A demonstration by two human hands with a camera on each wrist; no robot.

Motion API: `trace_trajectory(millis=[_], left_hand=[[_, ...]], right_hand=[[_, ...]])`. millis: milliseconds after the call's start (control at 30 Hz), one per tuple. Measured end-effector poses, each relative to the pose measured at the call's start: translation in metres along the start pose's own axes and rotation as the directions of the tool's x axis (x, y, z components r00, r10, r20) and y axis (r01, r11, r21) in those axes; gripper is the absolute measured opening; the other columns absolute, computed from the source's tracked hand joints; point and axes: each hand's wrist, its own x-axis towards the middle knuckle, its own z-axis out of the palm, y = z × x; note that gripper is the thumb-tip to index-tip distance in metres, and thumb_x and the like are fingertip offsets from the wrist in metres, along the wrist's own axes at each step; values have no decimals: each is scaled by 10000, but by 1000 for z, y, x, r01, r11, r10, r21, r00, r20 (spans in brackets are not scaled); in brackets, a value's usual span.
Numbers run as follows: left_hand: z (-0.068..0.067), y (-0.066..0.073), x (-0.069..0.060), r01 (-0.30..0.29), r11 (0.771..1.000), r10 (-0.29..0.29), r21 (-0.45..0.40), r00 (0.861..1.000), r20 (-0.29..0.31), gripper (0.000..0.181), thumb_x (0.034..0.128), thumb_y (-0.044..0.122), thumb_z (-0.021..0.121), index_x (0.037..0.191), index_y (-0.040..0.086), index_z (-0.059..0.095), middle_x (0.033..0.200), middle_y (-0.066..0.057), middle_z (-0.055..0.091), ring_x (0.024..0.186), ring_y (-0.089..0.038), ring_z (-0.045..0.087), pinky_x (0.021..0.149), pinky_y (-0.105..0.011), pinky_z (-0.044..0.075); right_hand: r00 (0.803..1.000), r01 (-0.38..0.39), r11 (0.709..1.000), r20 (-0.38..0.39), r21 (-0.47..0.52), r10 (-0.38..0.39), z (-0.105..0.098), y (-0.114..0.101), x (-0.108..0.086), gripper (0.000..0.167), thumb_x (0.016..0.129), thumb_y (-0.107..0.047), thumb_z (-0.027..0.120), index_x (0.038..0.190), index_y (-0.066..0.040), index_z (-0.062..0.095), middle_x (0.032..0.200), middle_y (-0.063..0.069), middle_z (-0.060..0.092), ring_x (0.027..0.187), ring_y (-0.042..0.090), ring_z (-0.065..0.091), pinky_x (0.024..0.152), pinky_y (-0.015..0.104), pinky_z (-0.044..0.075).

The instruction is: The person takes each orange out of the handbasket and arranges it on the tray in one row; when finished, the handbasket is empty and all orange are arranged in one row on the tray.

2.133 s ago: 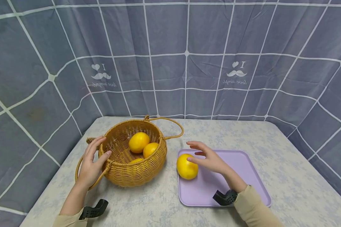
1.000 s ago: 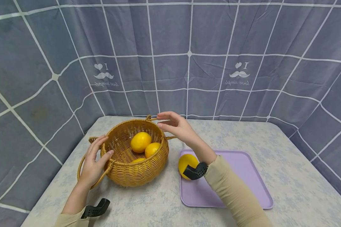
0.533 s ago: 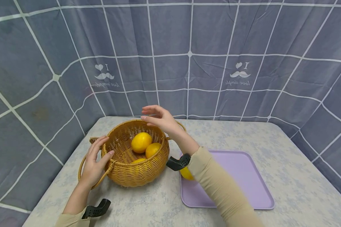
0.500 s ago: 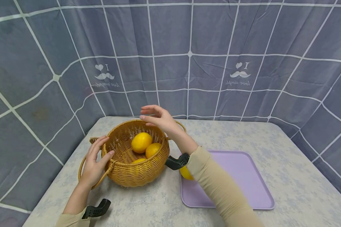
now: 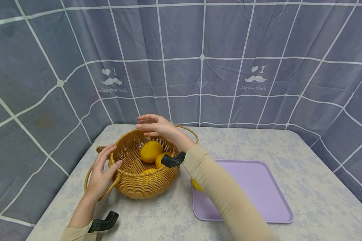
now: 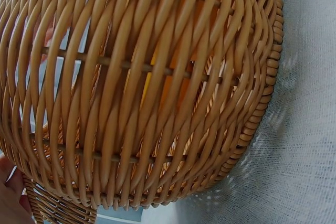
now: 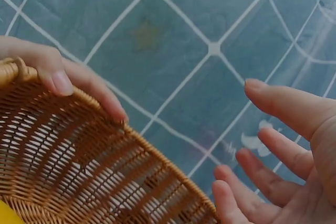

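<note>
A round wicker basket (image 5: 144,184) stands on the left of the table with several yellow fruits (image 5: 151,151) inside. My left hand (image 5: 101,172) rests at its left rim, thumb and fingers on the edge; in the right wrist view those fingers (image 7: 107,100) lie over the rim. My right hand (image 5: 158,127) is above the basket's far rim, fingers loosely spread and holding nothing. In the right wrist view the right hand (image 7: 283,166) is beside the rim. Another yellow fruit (image 5: 196,184) lies at the tray's left edge, mostly hidden by the right sleeve.
A light purple tray (image 5: 259,190) lies on the right of the pale patterned table (image 5: 313,187). One basket handle (image 5: 191,130) loops out at the back right, the other at the front left. A grey curtain with white lines (image 5: 223,40) surrounds the table.
My right hand has moved left from over the fruit on the tray to the basket's far rim, its sleeve now covering most of that fruit. The left hand has stayed at the basket.
</note>
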Motion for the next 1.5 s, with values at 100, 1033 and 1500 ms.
trace_trajectory(millis=[100,1033,1500], left_hand=[[1,0,-1,-12,1000,12,-3,1000,-3,535,921,120,594,1415,58,401,1495,-104,243,1379,-341,129,1013,-675,109],[1,3,0,-15,1000,15,1,1000,7,533,926,144,588,1420,73,400,1495,-121,244,1373,-346,143,1002,-681,125],[1,2,0,-29,1000,29,-6,1000,4,523,920,112,595,1407,59,413,1487,-105,261,1371,-345,143,1004,-675,125]], right_hand=[[999,-36,999,31,9,35,1,3,7,409,881,-120,665,1274,-97,555,1139,53,621,1178,359,508,975,441,419],[964,103,845,263,-525,46,-2,39,26,573,759,-214,792,1269,-65,580,1284,90,552,1180,286,503,890,216,431],[940,163,687,322,-708,109,-1,44,28,559,732,-269,815,1234,-128,613,1246,-5,571,1205,224,461,963,266,382]])
